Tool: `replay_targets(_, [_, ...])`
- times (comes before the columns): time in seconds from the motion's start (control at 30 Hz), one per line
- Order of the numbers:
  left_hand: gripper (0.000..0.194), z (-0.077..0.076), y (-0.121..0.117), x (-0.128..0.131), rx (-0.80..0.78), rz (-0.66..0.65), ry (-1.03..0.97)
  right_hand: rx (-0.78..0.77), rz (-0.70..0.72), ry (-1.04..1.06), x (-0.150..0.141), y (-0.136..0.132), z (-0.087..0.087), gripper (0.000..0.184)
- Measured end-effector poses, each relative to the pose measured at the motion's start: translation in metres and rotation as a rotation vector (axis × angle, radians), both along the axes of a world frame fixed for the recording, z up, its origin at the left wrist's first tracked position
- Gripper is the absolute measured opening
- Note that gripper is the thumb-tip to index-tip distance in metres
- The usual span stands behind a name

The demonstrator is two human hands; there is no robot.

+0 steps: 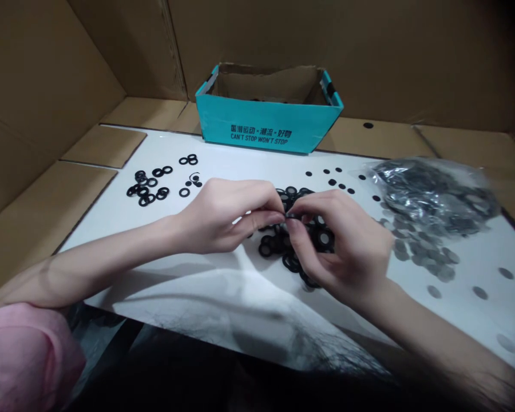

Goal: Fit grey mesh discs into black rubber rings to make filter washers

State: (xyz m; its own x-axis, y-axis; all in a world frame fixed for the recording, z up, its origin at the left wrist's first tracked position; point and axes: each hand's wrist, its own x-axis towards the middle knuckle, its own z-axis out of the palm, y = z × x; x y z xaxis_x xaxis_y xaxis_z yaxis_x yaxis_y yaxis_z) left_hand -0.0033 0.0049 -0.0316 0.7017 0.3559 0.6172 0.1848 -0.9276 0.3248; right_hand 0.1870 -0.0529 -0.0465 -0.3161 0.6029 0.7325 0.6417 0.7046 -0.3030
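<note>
Above the middle of the white tabletop, the fingertips of both hands meet at a small black ring [292, 216], mostly covered by the fingers. My left hand [229, 214] pinches its left side between thumb and forefinger. On the other side, my right hand [347, 246] closes thumb and forefinger on the same piece. Just beneath the hands lies a pile of black rings, several with grey centres [324, 238]; the right hand hides part of it. Loose open black rings [142, 191] are scattered on the left.
A turquoise box [268, 127] stands at the back. To the right are a clear plastic bag [433, 191] of dark pieces, loose grey discs [429, 252] and small black dots [342, 186]. Cardboard walls [347, 51] enclose the white tabletop [189, 312].
</note>
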Motion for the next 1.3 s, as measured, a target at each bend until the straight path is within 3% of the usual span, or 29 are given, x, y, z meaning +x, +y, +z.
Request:
replay_targets(0.17, [0.029,-0.003,0.004,0.0,0.266,0.075,0.126,-0.006,-0.022,-0.077,0.0,0.0,-0.001,0.017])
replay_targets(0.33, [0.026,-0.003,0.005,-0.001,0.287,0.054,0.099,0.043,-0.049,-0.193,0.002,0.0,0.0,0.016])
replay_targets(0.43, [0.018,0.001,0.003,-0.002,0.192,0.027,0.079,0.024,-0.029,-0.145,0.002,0.0,0.003,0.017])
replay_targets(0.63, [0.019,0.001,0.001,0.002,-0.251,-0.023,-0.114,-0.2,0.039,0.156,-0.001,-0.002,0.001,0.012])
replay_targets(0.7, [0.02,-0.001,0.002,0.003,-0.316,-0.068,-0.087,-0.227,0.033,0.21,-0.001,-0.002,-0.001,0.012])
replay_targets(1.0, [0.014,0.0,0.005,0.0,-0.083,-0.108,0.118,-0.146,0.061,0.142,0.0,0.0,-0.002,0.014])
replay_targets(1.3, [0.014,0.006,0.003,-0.006,0.143,-0.008,0.145,-0.013,0.0,-0.102,0.003,0.0,-0.001,0.015])
